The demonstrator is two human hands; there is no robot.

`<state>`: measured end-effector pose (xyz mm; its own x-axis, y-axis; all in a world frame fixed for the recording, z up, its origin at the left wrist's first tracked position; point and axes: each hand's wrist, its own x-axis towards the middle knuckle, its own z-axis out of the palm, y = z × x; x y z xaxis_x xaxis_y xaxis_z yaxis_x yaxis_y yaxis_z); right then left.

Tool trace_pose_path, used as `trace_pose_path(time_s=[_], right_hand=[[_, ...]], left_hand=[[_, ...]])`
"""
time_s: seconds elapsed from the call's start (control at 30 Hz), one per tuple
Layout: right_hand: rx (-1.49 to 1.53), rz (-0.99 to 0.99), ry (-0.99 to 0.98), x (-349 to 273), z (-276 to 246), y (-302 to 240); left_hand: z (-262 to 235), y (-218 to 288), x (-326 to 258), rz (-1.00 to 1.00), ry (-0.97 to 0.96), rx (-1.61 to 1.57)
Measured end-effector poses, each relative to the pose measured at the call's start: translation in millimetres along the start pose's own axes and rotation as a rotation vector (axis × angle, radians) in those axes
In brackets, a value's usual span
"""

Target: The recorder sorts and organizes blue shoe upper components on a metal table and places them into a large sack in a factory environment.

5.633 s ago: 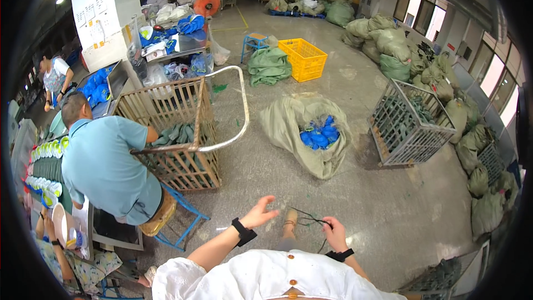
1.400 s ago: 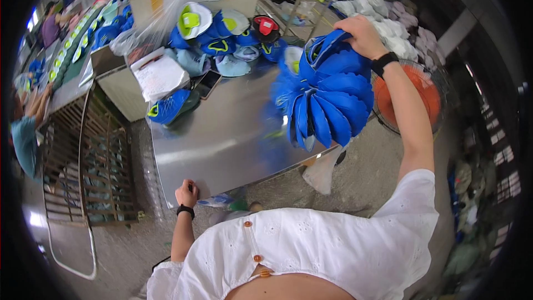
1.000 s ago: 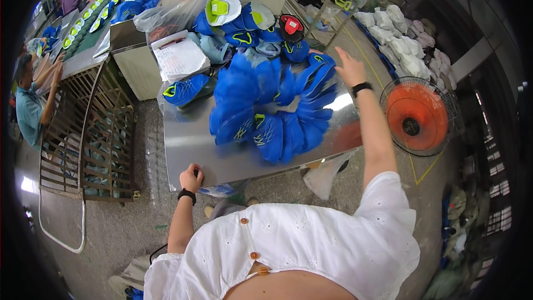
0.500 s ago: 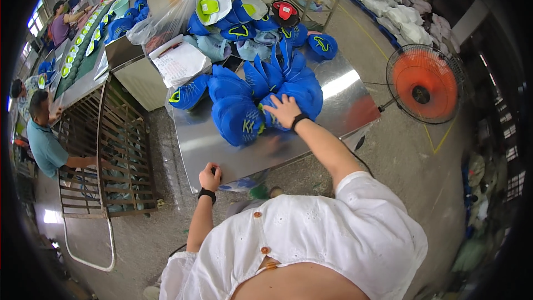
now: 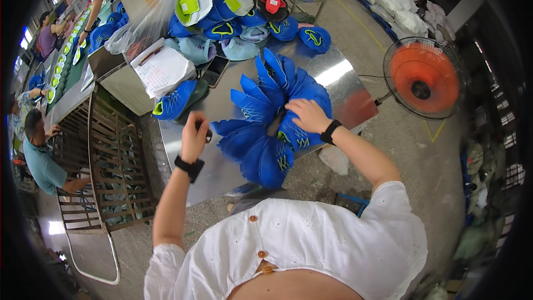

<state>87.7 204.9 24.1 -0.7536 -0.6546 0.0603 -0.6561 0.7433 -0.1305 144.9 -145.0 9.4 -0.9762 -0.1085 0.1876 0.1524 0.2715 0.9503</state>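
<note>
Blue shoe uppers with lime lacing lines (image 5: 265, 158) stand fanned out in a ring on a shiny metal table (image 5: 186, 180). My right hand (image 5: 309, 115) rests on the ring's right side, its fingers spread over the uppers and holding none of them. Left of the ring, above the table, my left hand (image 5: 193, 134) is closed around a small black object (image 5: 208, 133) whose kind I cannot make out. A single blue shoe (image 5: 179, 99) lies just beyond this hand, beside a dark phone (image 5: 215, 71).
At the table's far side are a paper pad with a pen (image 5: 162, 69) and a heap of blue and pale shoes (image 5: 236, 25). An orange fan (image 5: 423, 81) stands to the right. On the left are a slatted metal cart (image 5: 119, 161), a person in teal (image 5: 44, 155) and a conveyor (image 5: 72, 72).
My left hand has moved up and forward from the table's near edge. The ring of uppers has turned and spread nearer to me. My right hand has shifted slightly right.
</note>
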Motion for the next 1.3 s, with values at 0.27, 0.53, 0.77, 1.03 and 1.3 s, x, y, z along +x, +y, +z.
trace_pose_path(time_s=[0.27, 0.53, 0.77, 1.03, 1.3], right_hand=[[0.201, 0.173, 0.246, 102, 4, 83], [0.295, 0.112, 0.167, 127, 31, 165], [0.459, -0.594, 0.414, 166, 7, 104], [-0.254, -0.219, -0.183, 154, 25, 159], [-0.014, -0.2, -0.146, 143, 27, 118]], left_hand=[[166, 72, 141, 0.411, -0.438, 0.878], [178, 2, 173, 0.364, -0.412, 1.125], [184, 13, 139, 0.421, -0.477, 1.294], [67, -10, 138, 0.265, -0.518, 1.433], [86, -12, 120, 0.224, -0.43, 1.522]])
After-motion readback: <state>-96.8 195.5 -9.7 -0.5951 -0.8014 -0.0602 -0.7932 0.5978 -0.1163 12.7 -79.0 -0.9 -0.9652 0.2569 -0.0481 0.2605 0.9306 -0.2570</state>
